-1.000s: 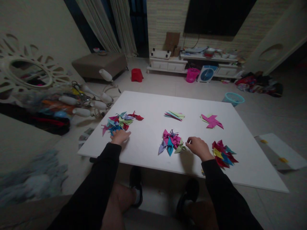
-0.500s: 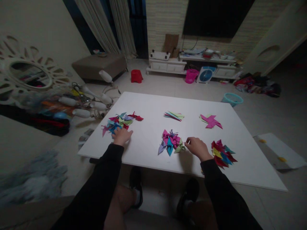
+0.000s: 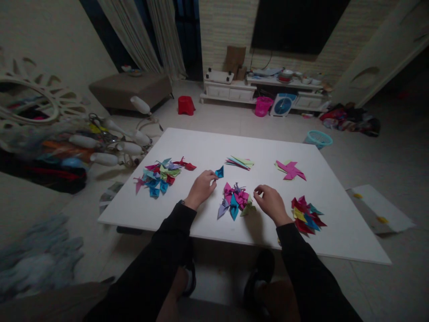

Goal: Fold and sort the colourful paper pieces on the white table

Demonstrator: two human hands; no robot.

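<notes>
My left hand [image 3: 202, 189] is closed in a pinch on a blue origami crane [image 3: 219, 172], held above the white table [image 3: 197, 145]. In front of me, between my hands, lies a pile of pink, lilac, blue and green paper cranes [image 3: 235, 199]. My right hand [image 3: 272, 203] hovers just right of that pile, its fingers loosely curled, the thumb and index tips slightly apart with nothing visible in them. At the table's left lies a larger heap of many-coloured cranes [image 3: 162, 172].
Folded paper strips [image 3: 239, 162] lie at the table's middle, with pink and green folded pieces [image 3: 291, 170] farther right. Red, yellow and blue folded papers [image 3: 307, 215] sit beside my right wrist. Beyond the table stand a red stool [image 3: 186, 105] and a turquoise basket [image 3: 318, 138].
My left hand has moved right from the left heap, now carrying a blue crane towards the middle. My right hand stays near the central pile. The view has shifted slightly.
</notes>
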